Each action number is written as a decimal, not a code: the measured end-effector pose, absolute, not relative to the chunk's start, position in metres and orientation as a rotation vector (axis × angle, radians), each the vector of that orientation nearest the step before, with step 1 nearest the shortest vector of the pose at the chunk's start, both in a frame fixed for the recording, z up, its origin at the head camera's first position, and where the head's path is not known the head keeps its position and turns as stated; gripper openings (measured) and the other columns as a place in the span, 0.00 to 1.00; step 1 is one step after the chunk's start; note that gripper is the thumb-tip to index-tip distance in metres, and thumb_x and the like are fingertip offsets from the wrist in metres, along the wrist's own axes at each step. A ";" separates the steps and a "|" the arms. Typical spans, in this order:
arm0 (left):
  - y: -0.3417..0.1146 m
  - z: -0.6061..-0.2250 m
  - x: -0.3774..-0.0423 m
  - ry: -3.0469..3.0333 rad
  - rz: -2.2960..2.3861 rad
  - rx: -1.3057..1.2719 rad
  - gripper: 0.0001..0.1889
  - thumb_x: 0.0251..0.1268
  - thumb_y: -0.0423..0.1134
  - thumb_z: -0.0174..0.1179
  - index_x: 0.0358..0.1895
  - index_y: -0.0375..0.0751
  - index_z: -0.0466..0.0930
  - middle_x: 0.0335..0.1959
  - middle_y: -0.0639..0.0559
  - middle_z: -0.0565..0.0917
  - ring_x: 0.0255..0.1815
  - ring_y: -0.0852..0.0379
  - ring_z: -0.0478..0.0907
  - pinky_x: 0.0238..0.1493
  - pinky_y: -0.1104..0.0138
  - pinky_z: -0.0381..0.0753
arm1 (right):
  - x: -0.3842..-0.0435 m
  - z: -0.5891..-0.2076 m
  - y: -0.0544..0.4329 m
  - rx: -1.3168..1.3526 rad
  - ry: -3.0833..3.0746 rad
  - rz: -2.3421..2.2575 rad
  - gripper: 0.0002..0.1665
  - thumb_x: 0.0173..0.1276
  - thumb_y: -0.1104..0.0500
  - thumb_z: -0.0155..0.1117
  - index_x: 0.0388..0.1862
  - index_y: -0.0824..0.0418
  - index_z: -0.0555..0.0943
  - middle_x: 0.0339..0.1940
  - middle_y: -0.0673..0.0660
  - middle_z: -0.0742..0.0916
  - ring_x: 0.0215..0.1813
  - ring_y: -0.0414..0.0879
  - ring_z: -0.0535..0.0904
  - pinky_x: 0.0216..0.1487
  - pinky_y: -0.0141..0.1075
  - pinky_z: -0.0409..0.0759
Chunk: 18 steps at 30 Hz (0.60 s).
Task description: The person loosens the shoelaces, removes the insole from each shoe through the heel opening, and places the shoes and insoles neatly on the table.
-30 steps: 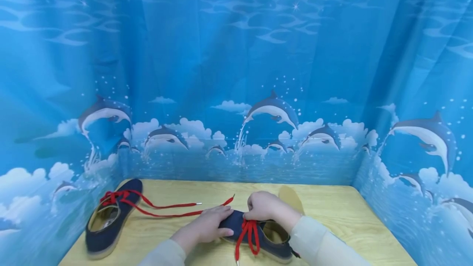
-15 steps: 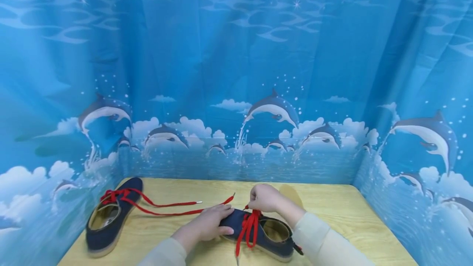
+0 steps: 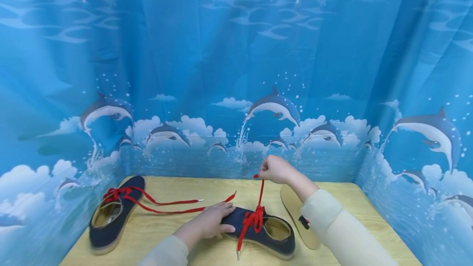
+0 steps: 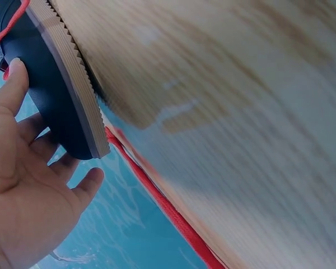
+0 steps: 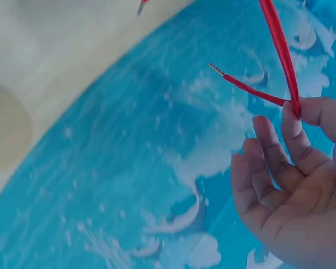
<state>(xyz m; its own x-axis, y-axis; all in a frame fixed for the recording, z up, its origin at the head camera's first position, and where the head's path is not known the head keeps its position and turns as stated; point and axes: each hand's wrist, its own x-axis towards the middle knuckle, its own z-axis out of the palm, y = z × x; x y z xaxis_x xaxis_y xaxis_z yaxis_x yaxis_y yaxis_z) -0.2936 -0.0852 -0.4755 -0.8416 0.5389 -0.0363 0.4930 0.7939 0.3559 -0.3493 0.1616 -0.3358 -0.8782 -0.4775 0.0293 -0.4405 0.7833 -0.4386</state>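
Red lace (image 3: 261, 192) stretches higher than before, pinched by right hand (image 3: 278, 170); left hand (image 3: 211, 221) still rests on shoe (image 3: 263, 239).

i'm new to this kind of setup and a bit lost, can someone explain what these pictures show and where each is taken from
There's no machine here, only a person working with two bare hands. The wide picture comes from a camera worn on the head, looking forward and down; the close ones come from cameras on each wrist.

On the pale yellow wood-grain table lie two low navy shoes with red laces, one at the left and one in the middle, plus a flat tan insole-shaped piece. Behind hangs a blue dolphin-print curtain.

The left hand holds the middle shoe's toe. The right hand pinches its red lace above the table.
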 end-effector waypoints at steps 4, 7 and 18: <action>-0.085 -0.476 -0.294 2.857 0.508 0.835 0.37 0.64 0.59 0.64 0.72 0.44 0.71 0.73 0.44 0.70 0.74 0.40 0.64 0.71 0.44 0.65 | -0.359 -0.322 0.171 -0.740 2.947 -0.567 0.29 0.72 0.61 0.61 0.11 0.52 0.62 0.11 0.46 0.61 0.17 0.41 0.53 0.25 0.34 0.61; -0.085 -0.476 -0.294 2.853 0.496 0.827 0.37 0.64 0.60 0.63 0.72 0.45 0.71 0.73 0.46 0.70 0.74 0.40 0.64 0.71 0.45 0.66 | -0.366 -0.317 0.176 -0.711 2.994 -0.454 0.29 0.73 0.61 0.60 0.12 0.52 0.63 0.12 0.47 0.61 0.17 0.41 0.54 0.24 0.34 0.61; -0.084 -0.475 -0.295 2.825 0.491 0.758 0.38 0.63 0.62 0.62 0.74 0.49 0.70 0.74 0.49 0.69 0.74 0.43 0.64 0.71 0.46 0.65 | -0.378 -0.334 0.185 -0.661 3.074 -0.255 0.12 0.72 0.60 0.65 0.25 0.56 0.82 0.22 0.50 0.80 0.26 0.44 0.74 0.29 0.37 0.75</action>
